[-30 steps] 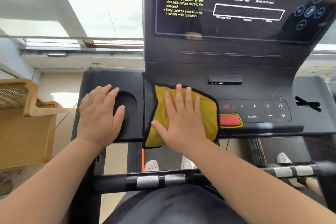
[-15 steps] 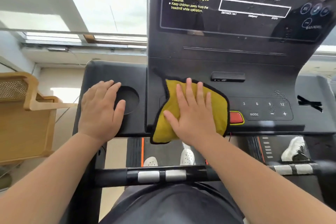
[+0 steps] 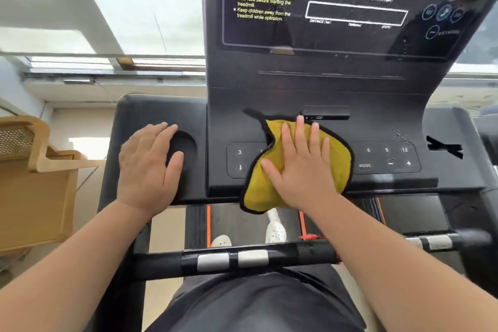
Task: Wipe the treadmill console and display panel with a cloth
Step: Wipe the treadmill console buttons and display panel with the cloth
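Observation:
A yellow cloth (image 3: 258,191) with a black hem lies on the black treadmill console (image 3: 377,129), over the middle of the button row. My right hand (image 3: 301,167) presses flat on the cloth with fingers spread, and the cloth's lower corner hangs over the console's front edge. My left hand (image 3: 148,167) rests flat on the console's left wing, beside a round recess (image 3: 186,143). The glossy display panel (image 3: 336,35) with yellow caution text rises above, untouched by either hand. The red button is hidden under the cloth.
Number and mode buttons (image 3: 388,159) show to the right of the cloth, and two more buttons (image 3: 239,159) to its left. A black handlebar (image 3: 242,259) with silver pads crosses below my arms. A wooden chair (image 3: 32,183) stands at left. White shoes (image 3: 275,232) are on the belt.
My right hand has slid the cloth to the right across the console, covering the red button and uncovering the left buttons. My left hand has stayed where it was.

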